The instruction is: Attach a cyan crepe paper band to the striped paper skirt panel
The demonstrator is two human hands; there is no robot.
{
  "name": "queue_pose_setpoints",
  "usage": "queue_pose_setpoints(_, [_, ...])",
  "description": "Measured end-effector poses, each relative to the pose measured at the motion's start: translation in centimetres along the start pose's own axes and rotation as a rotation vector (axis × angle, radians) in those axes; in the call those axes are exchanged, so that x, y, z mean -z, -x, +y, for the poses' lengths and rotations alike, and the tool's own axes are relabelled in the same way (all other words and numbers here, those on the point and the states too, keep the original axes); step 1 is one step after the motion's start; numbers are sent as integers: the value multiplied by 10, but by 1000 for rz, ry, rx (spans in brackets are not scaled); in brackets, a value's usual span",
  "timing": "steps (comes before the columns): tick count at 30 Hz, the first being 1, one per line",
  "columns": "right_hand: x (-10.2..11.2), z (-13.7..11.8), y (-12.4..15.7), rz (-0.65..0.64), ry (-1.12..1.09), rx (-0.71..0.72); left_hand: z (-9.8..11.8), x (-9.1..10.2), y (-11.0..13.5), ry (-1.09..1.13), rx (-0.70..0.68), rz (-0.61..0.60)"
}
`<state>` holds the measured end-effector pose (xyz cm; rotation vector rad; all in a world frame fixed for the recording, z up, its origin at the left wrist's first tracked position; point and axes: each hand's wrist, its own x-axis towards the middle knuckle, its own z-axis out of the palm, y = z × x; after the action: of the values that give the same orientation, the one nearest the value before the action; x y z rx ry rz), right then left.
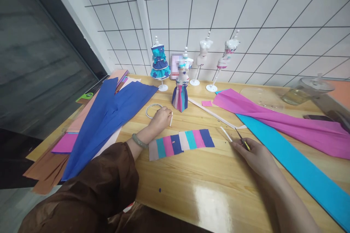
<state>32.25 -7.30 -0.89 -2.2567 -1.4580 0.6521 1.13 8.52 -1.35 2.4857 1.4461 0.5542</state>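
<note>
My left hand (161, 118) is closed, its fingertips on a short strip of white tape (171, 119). Just behind its wrist side lies a tape roll (147, 111), a thin white ring. In my right hand (255, 154) are small scissors (243, 139) with dark blades and a yellow-and-black handle. Another narrow white strip (226, 133) sticks out from that hand's fingertips. Between the hands, a striped paper panel (168, 146) in beige, teal, pink and navy lies flat, its right part overlapping the left. Beyond it stands a dress form (180, 96) with a striped skirt.
Behind are a dress form in a blue ruffled dress (160, 63) and two white forms (203, 52) (226, 56). Blue paper (109, 116) spreads left; pink paper (287, 125) and turquoise paper (298, 169) lie right. A long white strip (210, 112) and a glass teapot (298, 94) are farther back.
</note>
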Motion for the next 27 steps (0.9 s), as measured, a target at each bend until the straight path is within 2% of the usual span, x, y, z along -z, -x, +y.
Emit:
queue_pose_setpoints(5, [-1,1,0,10,5,-3,-3,1,2,27,-38,9])
queue_pose_setpoints(18, [2,-4,2,-21,-2,-36,-5,0,-1,-20,-63,-102])
queue_pose_setpoints(27, [1,-1,1,-20,-19,-23,-8,5,-2,89,-21,-58])
